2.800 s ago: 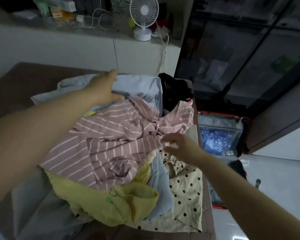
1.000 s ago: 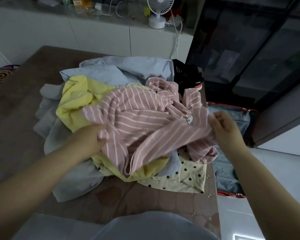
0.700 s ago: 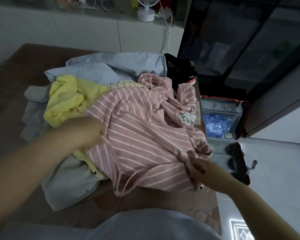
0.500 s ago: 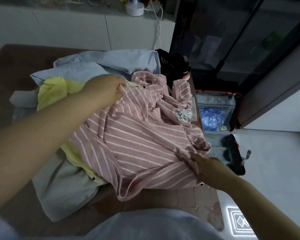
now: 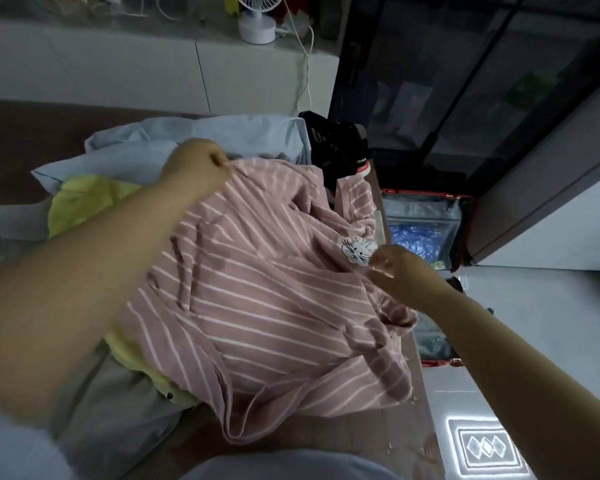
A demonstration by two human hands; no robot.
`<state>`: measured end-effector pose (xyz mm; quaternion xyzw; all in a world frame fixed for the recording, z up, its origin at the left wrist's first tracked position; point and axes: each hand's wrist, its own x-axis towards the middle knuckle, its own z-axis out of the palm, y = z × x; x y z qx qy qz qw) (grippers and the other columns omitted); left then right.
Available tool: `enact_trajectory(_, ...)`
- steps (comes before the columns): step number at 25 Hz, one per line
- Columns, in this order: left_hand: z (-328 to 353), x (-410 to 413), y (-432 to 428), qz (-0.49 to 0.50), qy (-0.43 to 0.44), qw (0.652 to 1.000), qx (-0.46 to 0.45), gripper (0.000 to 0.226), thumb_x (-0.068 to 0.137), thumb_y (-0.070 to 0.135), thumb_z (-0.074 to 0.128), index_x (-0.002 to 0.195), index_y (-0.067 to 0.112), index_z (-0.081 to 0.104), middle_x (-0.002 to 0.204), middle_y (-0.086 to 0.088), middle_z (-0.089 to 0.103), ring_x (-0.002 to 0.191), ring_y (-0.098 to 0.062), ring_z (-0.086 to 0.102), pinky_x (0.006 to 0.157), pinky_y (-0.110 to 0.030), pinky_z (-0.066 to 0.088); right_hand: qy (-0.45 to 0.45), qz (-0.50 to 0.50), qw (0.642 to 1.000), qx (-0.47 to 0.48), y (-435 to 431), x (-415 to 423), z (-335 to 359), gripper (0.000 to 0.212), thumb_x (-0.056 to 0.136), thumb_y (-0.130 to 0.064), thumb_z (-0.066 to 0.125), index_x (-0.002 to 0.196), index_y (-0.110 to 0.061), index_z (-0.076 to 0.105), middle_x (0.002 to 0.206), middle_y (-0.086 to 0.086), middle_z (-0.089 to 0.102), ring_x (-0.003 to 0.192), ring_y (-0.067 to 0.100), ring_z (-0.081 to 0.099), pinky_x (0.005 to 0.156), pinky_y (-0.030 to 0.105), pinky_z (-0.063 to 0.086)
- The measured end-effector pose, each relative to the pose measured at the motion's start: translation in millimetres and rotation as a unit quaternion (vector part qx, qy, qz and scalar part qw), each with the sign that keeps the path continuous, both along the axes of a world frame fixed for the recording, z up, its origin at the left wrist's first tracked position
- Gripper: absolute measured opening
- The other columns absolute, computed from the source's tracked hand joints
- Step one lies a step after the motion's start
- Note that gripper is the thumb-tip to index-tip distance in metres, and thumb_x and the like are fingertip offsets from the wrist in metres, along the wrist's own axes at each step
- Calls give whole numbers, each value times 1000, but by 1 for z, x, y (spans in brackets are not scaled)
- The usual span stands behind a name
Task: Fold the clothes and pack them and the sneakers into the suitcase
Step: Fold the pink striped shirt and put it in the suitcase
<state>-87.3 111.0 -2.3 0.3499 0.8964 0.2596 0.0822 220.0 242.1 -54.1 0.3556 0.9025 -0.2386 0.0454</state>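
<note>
Pink striped shirt (image 5: 264, 306) held at two points.
Left grip (image 5: 198, 166) clamps its far edge; right grip (image 5: 400, 271) pinches cloth beside the cat patch (image 5: 355, 251).

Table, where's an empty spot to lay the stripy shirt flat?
Bare table shows far left, between the blue cloth and the white cabinet, plus a thin strip along the near edge under the shirt hem. The middle is crowded with piled clothes, and the sneakers fill the far right corner.
</note>
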Motion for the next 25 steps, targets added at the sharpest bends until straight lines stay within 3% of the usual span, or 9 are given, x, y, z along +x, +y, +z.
enact_trajectory(2,15,-19,-37,62,6,997,34,19,85,14,62,100,5,68,108,-15,66,103,-31,59,86,-32,42,6,-3,1000,-11,7,-24,-8,56,85,-34,64,133,-16,43,134,9,48,117,30,50,97,38,42)
enact_trajectory(4,18,-42,-81,103,-38,994,2,8,82,12,66,87,5,66,93,-16,65,86,-30,60,72,-30,42,-32,22,999,-7,9,-43,-22,69,83,-33,65,142,-19,30,137,9,47,121,33,45,100,38,36)
enact_trajectory(8,23,-59,-143,25,-204,926,-315,17,50,16,69,54,10,54,45,-6,49,45,-20,40,47,-23,27,-12,79,997,0,9,-53,-29,32,86,-21,59,117,-27,59,103,3,69,102,28,58,81,25,40)
enact_trajectory(11,46,-52,-121,-43,-192,863,-465,24,63,6,77,56,10,55,48,-3,52,49,-15,43,44,-23,33,-106,194,975,-13,17,-44,-14,17,83,-22,63,98,-24,72,103,-1,68,97,19,62,79,22,44)
enact_trajectory(13,60,-31,-81,-68,-107,888,-442,9,79,10,70,83,4,64,78,-13,63,66,-18,49,60,-27,41,-117,178,977,-24,29,-44,-10,20,84,-23,64,103,-21,69,112,2,65,101,18,60,87,28,47)
enact_trajectory(15,55,-11,-31,-62,-42,947,-312,34,85,9,62,114,-8,56,114,-27,58,89,-31,51,81,-36,40,-21,93,995,0,45,-53,-14,32,86,-19,63,117,-18,61,126,5,55,114,22,53,97,33,42)
enact_trajectory(17,38,9,20,-80,-6,977,-198,45,89,12,58,128,-6,45,130,-25,48,114,-36,48,94,-36,36,51,1,998,38,59,-67,-24,45,87,-17,61,129,-15,48,135,9,45,124,29,43,103,38,35)
enact_trajectory(21,-34,1,81,-84,21,970,-229,58,86,38,62,128,5,41,132,-20,47,119,-37,47,94,-40,41,63,-117,991,-17,83,-84,-40,72,87,-16,57,146,-14,16,146,12,31,132,37,30,106,46,30)
enact_trajectory(25,-57,-15,82,2,22,985,-172,29,88,22,59,111,3,60,118,-17,61,110,-37,56,91,-40,46,103,-133,986,-22,106,-97,-56,78,80,-11,60,143,-26,15,129,12,51,119,38,45,97,52,41)
